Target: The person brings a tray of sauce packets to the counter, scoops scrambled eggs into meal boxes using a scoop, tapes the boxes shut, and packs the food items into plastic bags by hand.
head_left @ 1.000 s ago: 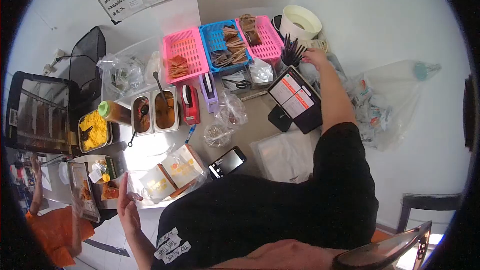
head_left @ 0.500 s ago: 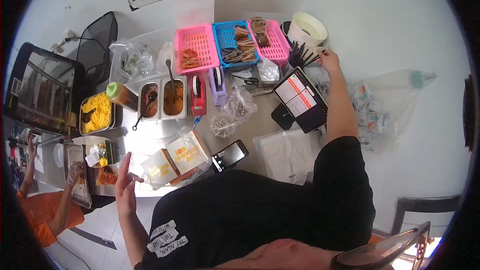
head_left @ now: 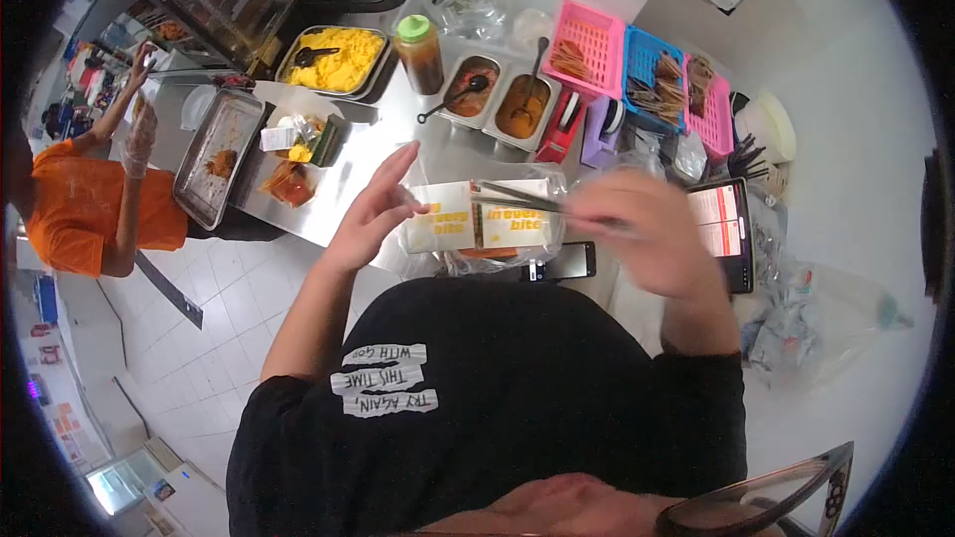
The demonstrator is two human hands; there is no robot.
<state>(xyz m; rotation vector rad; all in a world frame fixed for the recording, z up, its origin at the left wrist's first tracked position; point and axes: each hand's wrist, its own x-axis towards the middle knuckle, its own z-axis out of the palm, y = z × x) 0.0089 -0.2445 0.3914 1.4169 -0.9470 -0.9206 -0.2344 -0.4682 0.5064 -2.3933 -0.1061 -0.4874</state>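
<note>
My right hand [head_left: 642, 229], smeared by motion, grips slim dark sticks [head_left: 522, 199] that point left over the boxes. They resemble the black sticks [head_left: 741, 154] standing by the white tub; their exact kind is hard to make out. Beneath them lie two white boxes [head_left: 438, 232] with yellow lettering, side by side in a clear plastic bag [head_left: 554, 174]. My left hand [head_left: 373, 214] is open, fingers spread, at the left end of the boxes; whether it touches them I cannot tell. A phone [head_left: 569, 261] lies just in front of the bag.
Behind the boxes stand sauce pans [head_left: 522, 109], a green-capped bottle [head_left: 418, 55], a tray of yellow food [head_left: 338, 60] and pink and blue baskets [head_left: 587, 35]. At right is a tablet [head_left: 724, 229]. A co-worker in an orange shirt [head_left: 109, 204] stands left by a metal tray [head_left: 221, 154].
My view has turned left. My right hand has come from the black sticks by the tub to above the boxes, now holding dark sticks. My left hand has moved close to the boxes.
</note>
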